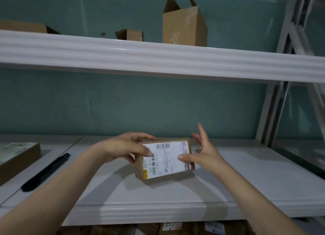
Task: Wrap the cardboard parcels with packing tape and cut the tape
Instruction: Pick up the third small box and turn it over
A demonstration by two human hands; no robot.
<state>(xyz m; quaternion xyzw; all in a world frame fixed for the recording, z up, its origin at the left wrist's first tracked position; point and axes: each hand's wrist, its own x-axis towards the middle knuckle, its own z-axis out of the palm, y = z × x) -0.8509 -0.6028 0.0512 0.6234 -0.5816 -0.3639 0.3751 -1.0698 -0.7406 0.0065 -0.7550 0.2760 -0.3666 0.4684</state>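
labelled cardboard parcel (165, 159), tilted, seemingly just clear of the white shelf (158, 196): left hand (126, 146) curled round one end, right hand (202, 150) fingers spread, thumb alone touching; this one-ended hold could let it slip

Shipping label (167, 157) on the parcel (139, 168) I hold, centre of view: one barcode at its 12 o'clock edge, more along its 9 o'clock edge, yellow patch at 7 o'clock. Printed lines too blurred to read. Faint print on open carton (182, 29), 12 o'clock: illegible. Two lower labels (171, 226), 6 o'clock: illegible.
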